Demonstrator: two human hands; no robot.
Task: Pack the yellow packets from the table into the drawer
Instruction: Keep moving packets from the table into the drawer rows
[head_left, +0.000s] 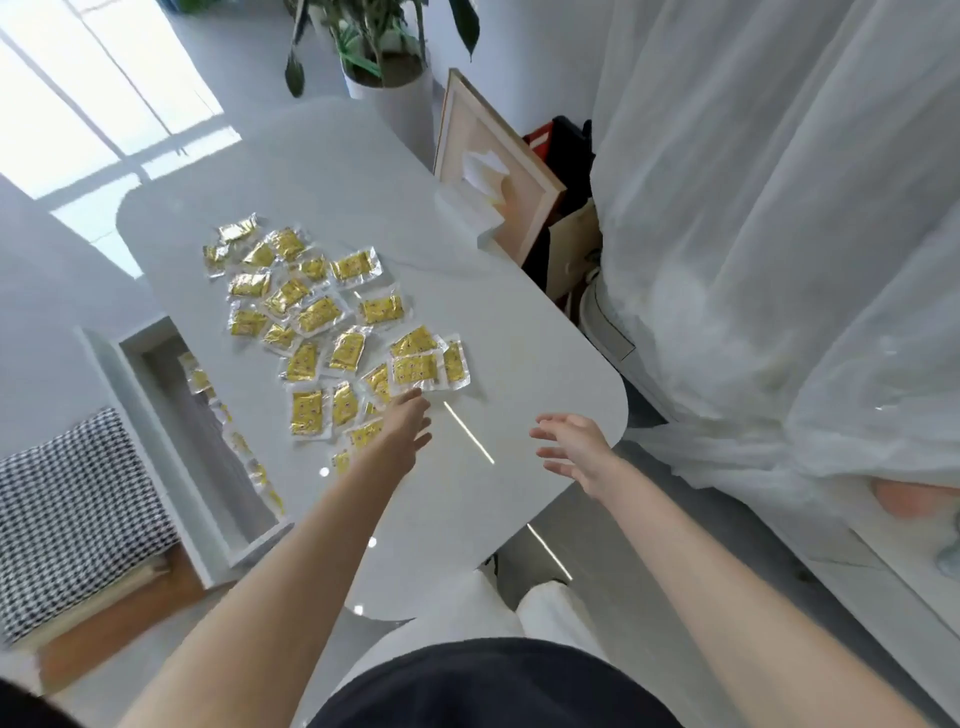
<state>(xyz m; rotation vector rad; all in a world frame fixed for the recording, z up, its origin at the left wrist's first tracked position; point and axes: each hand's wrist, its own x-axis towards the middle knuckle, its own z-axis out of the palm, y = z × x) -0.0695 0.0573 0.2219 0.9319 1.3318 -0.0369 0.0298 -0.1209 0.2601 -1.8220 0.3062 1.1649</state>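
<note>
The yellow packets lie scattered on the worktop. A few are already in the open drawer just left, likely kept close for short carries. The left hand reaches for the near packets with straight fingers, while the right hand hovers with its fingers spread wide, empty.

Yellow packets, houndstooth cushion

- I can read no words, numbers or signs anywhere in front of me.
- The packets carry dark print, too blurred to read.
</note>
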